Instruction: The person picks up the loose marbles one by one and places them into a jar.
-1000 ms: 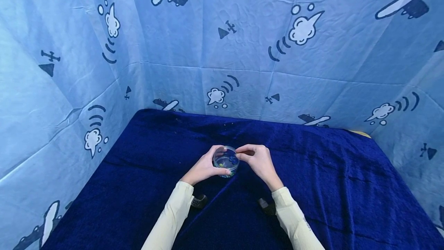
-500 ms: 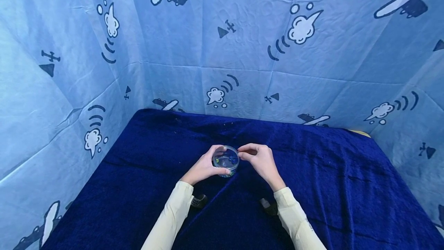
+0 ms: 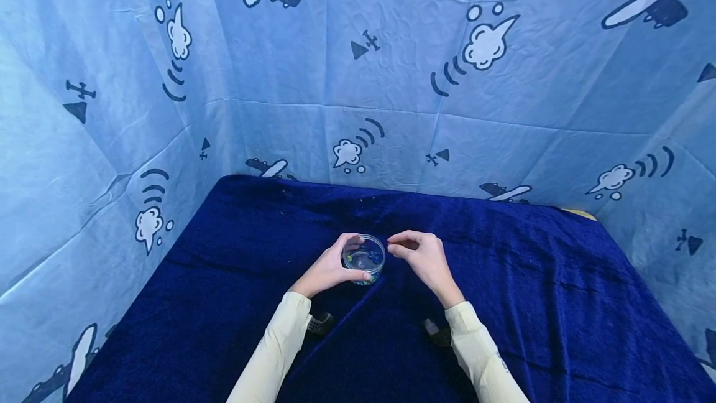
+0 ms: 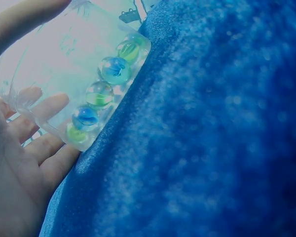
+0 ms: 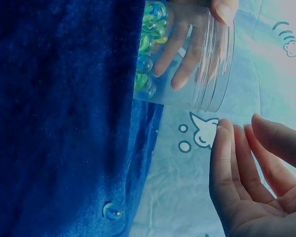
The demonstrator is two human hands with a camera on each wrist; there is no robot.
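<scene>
A clear, round plastic jar (image 3: 363, 257) with an uncovered mouth stands on the dark blue cloth. My left hand (image 3: 332, 268) grips it around the side, thumb in front and fingers behind. Several glass marbles (image 4: 114, 70) with blue and green swirls lie in the bottom of the jar. Just right of the rim, apart from it, is my right hand (image 3: 423, 258). Its fingers are loosely bent, and the right wrist view shows nothing between thumb and fingertips. A single marble (image 5: 113, 211) rests on the cloth on the right hand's side.
Dark blue velvet cloth (image 3: 531, 303) covers the table, with folds on the right. Light blue hangings (image 3: 403, 79) printed with planes and clouds rise behind and at the sides. Something yellow (image 3: 582, 214) shows at the far right table edge.
My right hand has drawn a little to the right, away from the jar's rim. A yellow-green marble inside the jar has shifted left. My left hand keeps its grip.
</scene>
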